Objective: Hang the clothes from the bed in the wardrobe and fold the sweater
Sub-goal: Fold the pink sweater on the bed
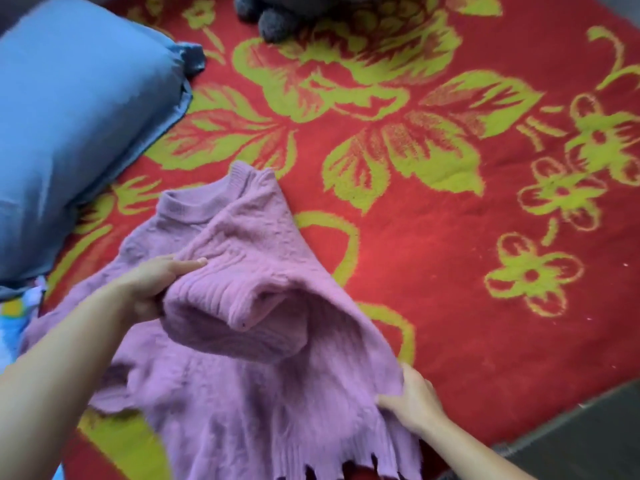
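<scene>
Here, left hand (155,285) grips the sweater (242,410) by its sleeve — right hand (412,403) seemingly pinches its edge.

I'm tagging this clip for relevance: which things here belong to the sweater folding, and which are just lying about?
In the job: mauve knitted sweater, left hand gripping its sleeve, right hand at its edge.
Lying about: blue pillow, red floral blanket, grey fuzzy item.
</scene>
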The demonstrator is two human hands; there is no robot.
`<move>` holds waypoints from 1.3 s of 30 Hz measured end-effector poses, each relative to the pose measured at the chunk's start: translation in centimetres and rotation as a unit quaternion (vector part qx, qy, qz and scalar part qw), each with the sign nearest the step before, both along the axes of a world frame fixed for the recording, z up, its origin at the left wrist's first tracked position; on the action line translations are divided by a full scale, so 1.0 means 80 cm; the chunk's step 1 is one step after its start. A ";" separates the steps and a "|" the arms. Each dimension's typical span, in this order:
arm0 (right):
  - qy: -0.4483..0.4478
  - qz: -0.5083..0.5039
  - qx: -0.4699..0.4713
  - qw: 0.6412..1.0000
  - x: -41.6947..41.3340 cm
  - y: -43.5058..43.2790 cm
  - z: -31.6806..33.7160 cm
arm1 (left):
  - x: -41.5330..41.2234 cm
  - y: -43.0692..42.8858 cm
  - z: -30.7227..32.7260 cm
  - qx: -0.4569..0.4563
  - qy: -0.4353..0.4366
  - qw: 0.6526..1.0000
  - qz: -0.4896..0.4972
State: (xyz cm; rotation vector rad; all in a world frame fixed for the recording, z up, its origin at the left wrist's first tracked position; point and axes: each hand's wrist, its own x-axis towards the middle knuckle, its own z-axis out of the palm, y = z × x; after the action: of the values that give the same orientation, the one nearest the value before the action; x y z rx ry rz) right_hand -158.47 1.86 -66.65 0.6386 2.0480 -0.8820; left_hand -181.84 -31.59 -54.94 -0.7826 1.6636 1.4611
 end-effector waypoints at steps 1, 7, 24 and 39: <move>0.022 0.009 0.018 1.000 0.003 -0.006 0.010 | 0.002 -0.023 0.003 -0.016 -0.001 1.000 0.004; 0.183 0.233 0.076 0.952 0.050 -0.092 0.077 | 0.036 -0.092 -0.019 -0.047 0.034 0.992 0.116; 0.102 0.046 0.062 0.992 0.078 -0.155 0.009 | 0.251 -0.089 -0.055 0.123 -0.109 0.985 0.047; 0.117 -0.055 0.091 0.987 0.104 -0.138 -0.016 | 0.470 -0.110 -0.157 -0.398 0.003 0.911 0.107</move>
State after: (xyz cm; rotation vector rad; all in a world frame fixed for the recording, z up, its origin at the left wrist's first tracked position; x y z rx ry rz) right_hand -150.15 -9.20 -67.97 0.7850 2.3430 -0.8729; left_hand -144.25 -40.41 -67.52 -1.4299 2.2557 0.8677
